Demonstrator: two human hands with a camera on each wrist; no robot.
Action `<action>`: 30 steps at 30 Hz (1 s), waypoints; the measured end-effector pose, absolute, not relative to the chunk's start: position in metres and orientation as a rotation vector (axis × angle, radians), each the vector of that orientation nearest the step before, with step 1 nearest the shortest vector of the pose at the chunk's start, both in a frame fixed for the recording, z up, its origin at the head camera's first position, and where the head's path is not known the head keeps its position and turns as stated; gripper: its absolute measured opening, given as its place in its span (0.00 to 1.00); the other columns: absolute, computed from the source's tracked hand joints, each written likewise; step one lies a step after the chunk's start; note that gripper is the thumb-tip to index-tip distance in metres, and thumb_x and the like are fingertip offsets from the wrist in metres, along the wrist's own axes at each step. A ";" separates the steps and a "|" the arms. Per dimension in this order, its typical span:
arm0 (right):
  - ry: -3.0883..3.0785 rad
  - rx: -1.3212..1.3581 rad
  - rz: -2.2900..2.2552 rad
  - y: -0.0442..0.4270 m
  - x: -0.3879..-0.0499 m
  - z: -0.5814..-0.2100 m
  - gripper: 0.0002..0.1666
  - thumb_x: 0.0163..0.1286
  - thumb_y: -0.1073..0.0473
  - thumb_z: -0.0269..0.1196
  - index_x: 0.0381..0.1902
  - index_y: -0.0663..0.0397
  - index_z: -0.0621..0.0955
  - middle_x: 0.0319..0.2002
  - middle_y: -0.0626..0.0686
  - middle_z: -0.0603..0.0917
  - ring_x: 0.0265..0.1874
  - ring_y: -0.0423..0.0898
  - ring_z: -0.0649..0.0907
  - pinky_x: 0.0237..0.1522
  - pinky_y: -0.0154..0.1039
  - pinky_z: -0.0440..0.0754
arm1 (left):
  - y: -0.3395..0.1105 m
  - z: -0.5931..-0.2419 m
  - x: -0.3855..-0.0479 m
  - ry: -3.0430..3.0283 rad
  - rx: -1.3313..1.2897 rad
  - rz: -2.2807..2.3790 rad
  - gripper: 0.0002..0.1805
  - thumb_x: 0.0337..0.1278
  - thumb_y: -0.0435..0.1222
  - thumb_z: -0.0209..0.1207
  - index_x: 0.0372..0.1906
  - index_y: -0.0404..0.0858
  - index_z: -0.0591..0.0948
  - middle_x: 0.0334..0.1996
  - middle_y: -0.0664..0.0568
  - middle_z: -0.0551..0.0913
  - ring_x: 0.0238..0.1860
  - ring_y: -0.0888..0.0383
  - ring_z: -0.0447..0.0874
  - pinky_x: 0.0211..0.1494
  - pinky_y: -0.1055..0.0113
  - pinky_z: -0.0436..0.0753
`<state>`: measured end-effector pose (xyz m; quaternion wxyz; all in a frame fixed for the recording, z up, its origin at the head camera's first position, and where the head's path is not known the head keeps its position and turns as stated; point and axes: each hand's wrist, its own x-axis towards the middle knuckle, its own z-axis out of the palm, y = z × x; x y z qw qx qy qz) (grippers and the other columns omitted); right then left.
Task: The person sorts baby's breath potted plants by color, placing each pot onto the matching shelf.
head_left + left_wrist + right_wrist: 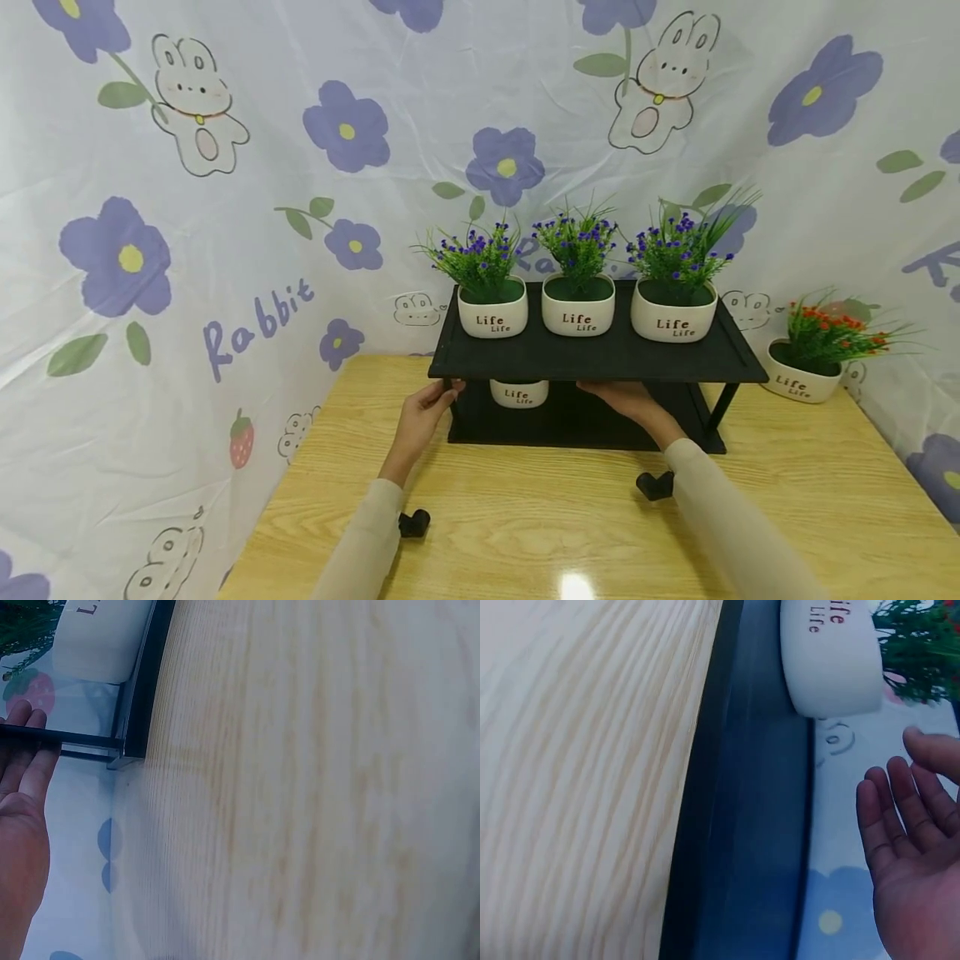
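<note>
A black two-tier shelf stands on the wooden table. My left hand is at its left front post, fingers passing behind the post and holding it. On the lower tier, toward the left, sits a white "Life" flowerpot with greenery; the upper tier hides most of its plant in the head view. My right hand reaches between the tiers, right of that pot and apart from it. Its palm shows, the fingers slightly bent around nothing. The upper tier partly covers this hand in the head view.
Three white pots with purple flowers, a left pot, a middle pot and a right pot, stand on the upper tier. A red-flowered pot is on the table at the right. A patterned curtain hangs behind.
</note>
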<state>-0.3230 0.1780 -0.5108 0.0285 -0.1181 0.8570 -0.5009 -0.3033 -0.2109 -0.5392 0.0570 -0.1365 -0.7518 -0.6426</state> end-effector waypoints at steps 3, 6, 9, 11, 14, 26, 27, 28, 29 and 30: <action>2.681 -0.364 -1.538 0.192 -0.316 -0.508 0.32 0.83 0.55 0.61 0.75 0.69 0.71 0.64 0.71 0.81 0.61 0.68 0.84 0.63 0.59 0.85 | -0.212 -0.540 -0.304 -2.282 -0.401 -1.941 0.18 0.79 0.36 0.60 0.66 0.38 0.85 0.61 0.39 0.88 0.68 0.44 0.84 0.67 0.68 0.84; 2.754 -0.413 -1.560 0.205 -0.306 -0.504 0.24 0.82 0.57 0.62 0.66 0.70 0.78 0.52 0.69 0.87 0.44 0.58 0.88 0.46 0.48 0.89 | -0.211 -0.540 -0.303 -2.282 -0.397 -1.935 0.18 0.79 0.36 0.60 0.66 0.38 0.85 0.61 0.39 0.88 0.68 0.45 0.84 0.68 0.66 0.84; 2.818 -0.448 -1.580 0.220 -0.295 -0.502 0.16 0.80 0.60 0.64 0.56 0.67 0.83 0.43 0.63 0.88 0.35 0.46 0.85 0.37 0.38 0.83 | -0.210 -0.539 -0.302 -2.291 -0.395 -1.922 0.18 0.79 0.36 0.60 0.66 0.38 0.85 0.61 0.40 0.88 0.68 0.45 0.84 0.69 0.65 0.84; 2.821 -0.456 -1.591 0.230 -0.286 -0.499 0.14 0.79 0.62 0.64 0.54 0.69 0.84 0.42 0.63 0.88 0.34 0.43 0.85 0.36 0.36 0.83 | -0.210 -0.539 -0.302 -2.302 -0.392 -1.912 0.18 0.79 0.37 0.60 0.66 0.38 0.85 0.61 0.40 0.88 0.68 0.45 0.84 0.69 0.65 0.83; 2.829 -0.420 -1.567 0.248 -0.272 -0.496 0.15 0.79 0.63 0.65 0.54 0.70 0.84 0.45 0.64 0.89 0.35 0.39 0.85 0.37 0.35 0.85 | -0.210 -0.539 -0.301 -2.313 -0.386 -1.904 0.18 0.79 0.37 0.60 0.66 0.38 0.84 0.62 0.41 0.88 0.68 0.45 0.84 0.70 0.65 0.83; 2.787 -0.299 -1.445 0.339 -0.226 -0.479 0.16 0.82 0.58 0.62 0.54 0.69 0.82 0.42 0.60 0.87 0.36 0.41 0.87 0.38 0.40 0.88 | -0.212 -0.539 -0.303 -2.296 -0.408 -1.917 0.18 0.79 0.36 0.60 0.66 0.36 0.84 0.61 0.38 0.88 0.68 0.42 0.84 0.65 0.73 0.83; 2.787 -0.296 -1.444 0.347 -0.224 -0.479 0.16 0.82 0.58 0.62 0.54 0.68 0.81 0.42 0.58 0.88 0.36 0.40 0.87 0.38 0.39 0.88 | -0.212 -0.539 -0.303 -2.295 -0.407 -1.920 0.18 0.79 0.36 0.60 0.66 0.36 0.84 0.61 0.39 0.88 0.68 0.43 0.84 0.65 0.74 0.83; 2.784 -0.304 -1.440 0.356 -0.222 -0.480 0.16 0.83 0.58 0.61 0.55 0.68 0.80 0.42 0.54 0.87 0.37 0.39 0.86 0.38 0.38 0.87 | -0.212 -0.539 -0.304 -2.295 -0.407 -1.921 0.18 0.79 0.37 0.60 0.66 0.36 0.84 0.61 0.39 0.88 0.68 0.43 0.84 0.65 0.74 0.83; 2.789 -0.310 -1.447 0.365 -0.220 -0.480 0.15 0.83 0.59 0.61 0.55 0.68 0.80 0.42 0.50 0.87 0.37 0.37 0.86 0.38 0.37 0.87 | -0.212 -0.539 -0.304 -2.297 -0.404 -1.921 0.18 0.79 0.37 0.61 0.66 0.37 0.84 0.61 0.39 0.88 0.68 0.44 0.84 0.65 0.75 0.83; 2.800 -0.313 -1.459 0.374 -0.219 -0.481 0.14 0.83 0.61 0.60 0.55 0.69 0.80 0.42 0.46 0.87 0.37 0.36 0.86 0.38 0.36 0.87 | -0.212 -0.539 -0.304 -2.295 -0.401 -1.925 0.18 0.79 0.37 0.61 0.66 0.37 0.85 0.61 0.40 0.88 0.68 0.44 0.84 0.65 0.75 0.83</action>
